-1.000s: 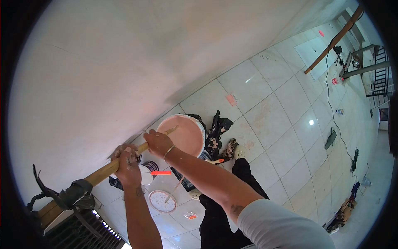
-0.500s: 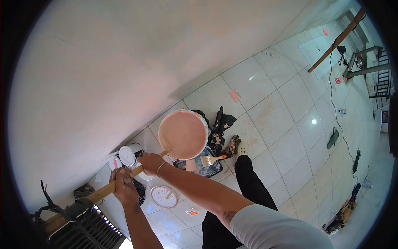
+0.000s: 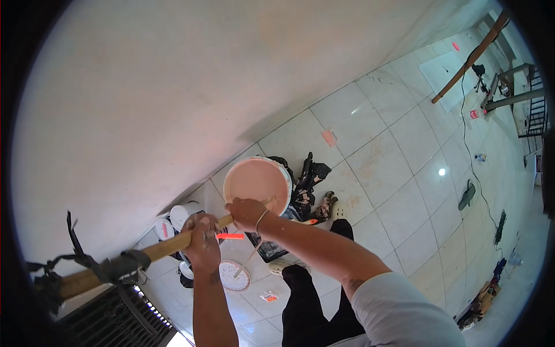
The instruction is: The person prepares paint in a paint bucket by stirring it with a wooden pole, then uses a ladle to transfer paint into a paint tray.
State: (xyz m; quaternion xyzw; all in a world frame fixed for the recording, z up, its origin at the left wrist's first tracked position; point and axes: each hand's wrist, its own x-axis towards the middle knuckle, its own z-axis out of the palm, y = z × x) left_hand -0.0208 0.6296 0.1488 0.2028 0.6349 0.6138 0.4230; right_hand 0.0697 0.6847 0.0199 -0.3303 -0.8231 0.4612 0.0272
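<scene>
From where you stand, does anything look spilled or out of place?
Two things: faint brownish smears on the floor tiles near the bucket, possibly dried spills, and a lone grey slipper farther off, with no partner in view.

On glossy white floor tiles: dark green flat sandal near long thin black cable; bundled black cord. Farther off, slanting brown wooden pole near flat white rectangular sheet.

Tiled floor bears a bucket of pink liquid at left, black plastic beside it, a speckled round tub nearer, and a dark slipper at right.
</scene>
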